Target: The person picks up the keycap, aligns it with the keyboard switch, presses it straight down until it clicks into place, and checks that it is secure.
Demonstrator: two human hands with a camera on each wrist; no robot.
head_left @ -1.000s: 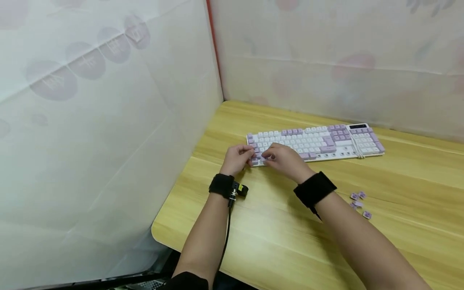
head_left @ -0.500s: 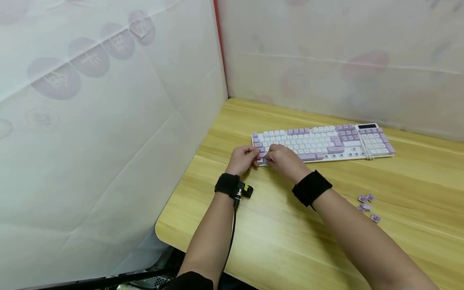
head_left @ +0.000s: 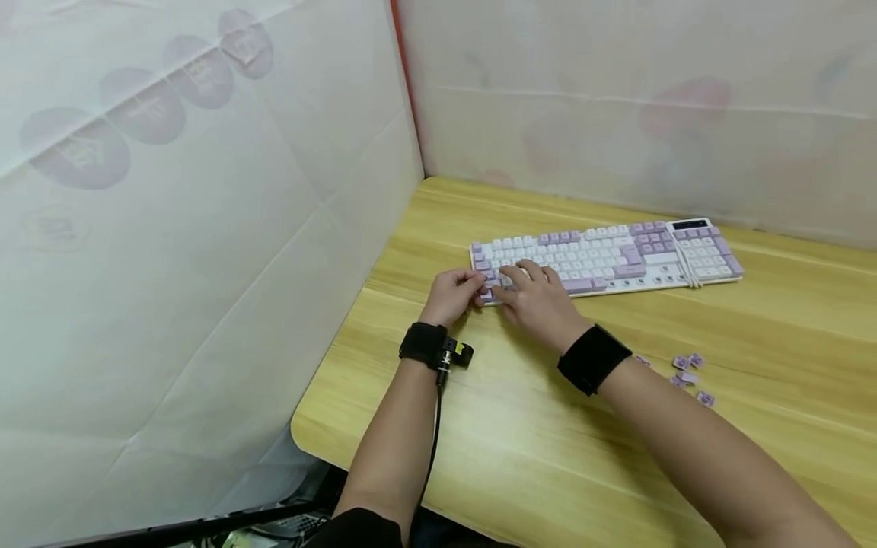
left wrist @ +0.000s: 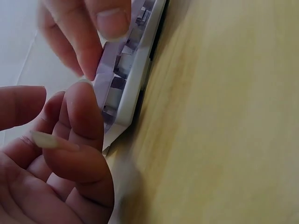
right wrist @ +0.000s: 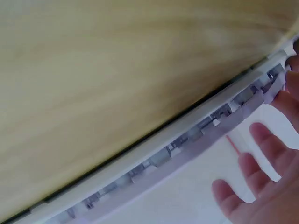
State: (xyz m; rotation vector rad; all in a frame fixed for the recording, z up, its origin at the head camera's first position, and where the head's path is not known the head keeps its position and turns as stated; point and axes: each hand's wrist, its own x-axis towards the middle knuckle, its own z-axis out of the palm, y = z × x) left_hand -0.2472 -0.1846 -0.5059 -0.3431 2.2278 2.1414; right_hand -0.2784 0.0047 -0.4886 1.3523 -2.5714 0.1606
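A white and lilac keyboard (head_left: 603, 262) lies near the back of the table, its cable bundled over its right part. At its front left corner, my left hand (head_left: 452, 295) rests with loosely bent fingers; no object shows between them in the left wrist view. My right hand (head_left: 537, 301) is over the left end of the bottom key rows, its thumb and forefinger at the lilac keycaps (left wrist: 105, 72). Its other fingers are spread apart above the keys in the right wrist view. Several sockets without caps (head_left: 640, 281) show along the bottom row right of the long lilac key.
Several loose lilac keycaps (head_left: 687, 377) lie on the wooden table (head_left: 507, 426) beside the right forearm. A pale printed curtain (head_left: 205, 251) hangs along the left and back edges. A black cable (head_left: 433, 434) runs down the left forearm from its wristband.
The right hand's fingers, bunched at the bottom-row keys before, are now spread out over them. The left hand has stayed at the keyboard's corner. The head view has shifted slightly.
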